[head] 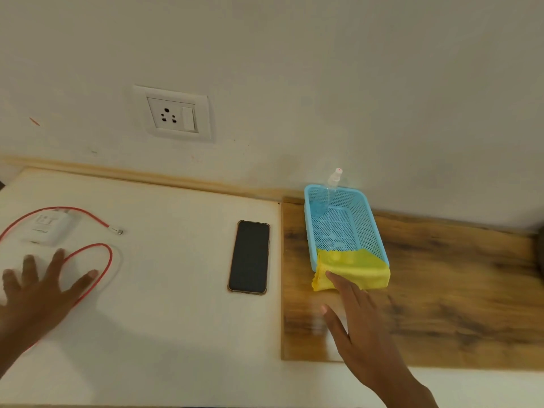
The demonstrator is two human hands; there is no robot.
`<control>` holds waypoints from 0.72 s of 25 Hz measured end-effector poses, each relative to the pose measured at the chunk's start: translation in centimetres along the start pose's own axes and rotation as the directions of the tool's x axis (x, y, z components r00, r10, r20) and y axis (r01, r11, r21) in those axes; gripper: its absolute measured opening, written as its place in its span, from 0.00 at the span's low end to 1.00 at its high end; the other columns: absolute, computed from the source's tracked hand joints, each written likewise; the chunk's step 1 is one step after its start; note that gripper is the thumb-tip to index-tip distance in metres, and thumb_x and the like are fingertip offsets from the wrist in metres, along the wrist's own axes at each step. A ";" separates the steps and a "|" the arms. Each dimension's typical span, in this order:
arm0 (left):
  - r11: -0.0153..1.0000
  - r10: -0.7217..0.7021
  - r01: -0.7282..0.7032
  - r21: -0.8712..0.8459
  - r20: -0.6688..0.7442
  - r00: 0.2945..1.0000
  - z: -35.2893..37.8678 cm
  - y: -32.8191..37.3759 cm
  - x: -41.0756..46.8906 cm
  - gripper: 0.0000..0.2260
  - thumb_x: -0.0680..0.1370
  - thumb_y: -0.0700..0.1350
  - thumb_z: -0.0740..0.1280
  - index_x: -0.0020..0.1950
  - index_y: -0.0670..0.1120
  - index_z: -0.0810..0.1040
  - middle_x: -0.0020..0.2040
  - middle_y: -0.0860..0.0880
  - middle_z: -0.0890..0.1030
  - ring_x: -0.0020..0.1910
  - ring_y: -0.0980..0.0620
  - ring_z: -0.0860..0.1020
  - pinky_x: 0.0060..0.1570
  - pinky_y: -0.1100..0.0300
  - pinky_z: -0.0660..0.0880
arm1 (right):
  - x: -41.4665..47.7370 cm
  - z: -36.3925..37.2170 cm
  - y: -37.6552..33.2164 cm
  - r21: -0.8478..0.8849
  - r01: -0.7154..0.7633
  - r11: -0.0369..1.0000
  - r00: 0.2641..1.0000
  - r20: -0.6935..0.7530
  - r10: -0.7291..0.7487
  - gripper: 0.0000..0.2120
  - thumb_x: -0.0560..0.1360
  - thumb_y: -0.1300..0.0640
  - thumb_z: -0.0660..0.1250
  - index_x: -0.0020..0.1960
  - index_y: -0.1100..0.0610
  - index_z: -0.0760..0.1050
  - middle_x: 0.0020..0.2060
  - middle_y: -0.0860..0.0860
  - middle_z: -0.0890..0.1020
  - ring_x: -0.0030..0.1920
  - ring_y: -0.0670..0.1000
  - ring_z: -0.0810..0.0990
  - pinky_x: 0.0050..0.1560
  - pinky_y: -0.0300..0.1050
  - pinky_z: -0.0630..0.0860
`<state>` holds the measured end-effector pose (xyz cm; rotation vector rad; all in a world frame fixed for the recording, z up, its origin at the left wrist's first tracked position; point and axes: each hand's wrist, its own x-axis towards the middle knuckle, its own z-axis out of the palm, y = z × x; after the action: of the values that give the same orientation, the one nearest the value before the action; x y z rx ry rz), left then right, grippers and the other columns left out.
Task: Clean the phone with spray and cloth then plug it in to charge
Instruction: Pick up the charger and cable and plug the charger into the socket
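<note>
A: Where the right hand [360,325] reaches out, fingers spread wide, holding nothing. Pointing finger just at the near edge of the yellow cloth [353,270]. Hard to tell if touching or only very close. A bit blurry there.

B: And the left hand [38,293]?

A: Wide open too, fingers fanned out, holding nothing. Flat over the white table [164,313], right by the loop of the red cable [100,269]. Hard to tell if resting on it.

B: Where does the cable go?

A: Curls around a white charger [51,228] farther back. Small silver plug end [117,230] lying loose on the table, not plugged into anything.

B: And the phone [249,257]?

A: Flat on the white table, between the two hands, dark screen up. Well apart from the cable end. Close to the edge of the wooden board [441,290], not on it.

B: What else on the board?

A: A blue basket [312,231], standing long-ways toward the wall. Yellow cloth draped over its near end, hanging outside. Clear spray bottle [331,189] leaning in the far corner of the basket, top poking above the rim.

B: On the wall?

A: A white socket [172,116] with a switch beside it, up above the table, nothing plugged in.
</note>
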<state>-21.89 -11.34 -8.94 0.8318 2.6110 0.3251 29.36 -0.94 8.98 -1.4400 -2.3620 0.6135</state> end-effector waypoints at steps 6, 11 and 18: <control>0.972 0.194 -0.174 0.160 -0.124 0.973 -2.0 2.5 -3.1 0.38 0.72 0.72 0.44 0.69 0.48 0.66 0.67 0.35 0.67 0.64 0.30 0.65 0.58 0.30 0.66 | -0.3 0.5 0.0 -0.005 -0.015 1.000 1.000 0.025 0.015 0.22 0.76 0.44 0.53 0.68 0.47 0.63 0.65 0.43 0.69 0.64 0.40 0.65 0.66 0.39 0.61; 0.933 0.324 -0.294 0.209 -0.130 0.937 -2.7 6.9 -8.8 0.33 0.69 0.69 0.54 0.60 0.44 0.72 0.57 0.36 0.76 0.54 0.31 0.74 0.48 0.36 0.73 | -0.5 0.6 -0.2 0.033 -0.030 0.999 0.998 0.053 0.028 0.23 0.75 0.42 0.51 0.69 0.46 0.62 0.67 0.42 0.69 0.66 0.42 0.66 0.67 0.41 0.63; 0.921 0.360 -0.334 0.198 -0.112 0.926 -1.3 9.2 -13.8 0.10 0.80 0.46 0.58 0.46 0.40 0.70 0.37 0.38 0.77 0.32 0.35 0.76 0.30 0.46 0.72 | -0.7 2.2 -2.1 0.089 -0.072 0.993 0.992 0.109 0.062 0.18 0.78 0.45 0.54 0.67 0.44 0.63 0.63 0.41 0.71 0.62 0.40 0.69 0.61 0.30 0.65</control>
<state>-7.47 -12.34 -0.84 1.3909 2.6454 0.2607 27.05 -2.80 8.10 -1.4859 -2.3379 0.8249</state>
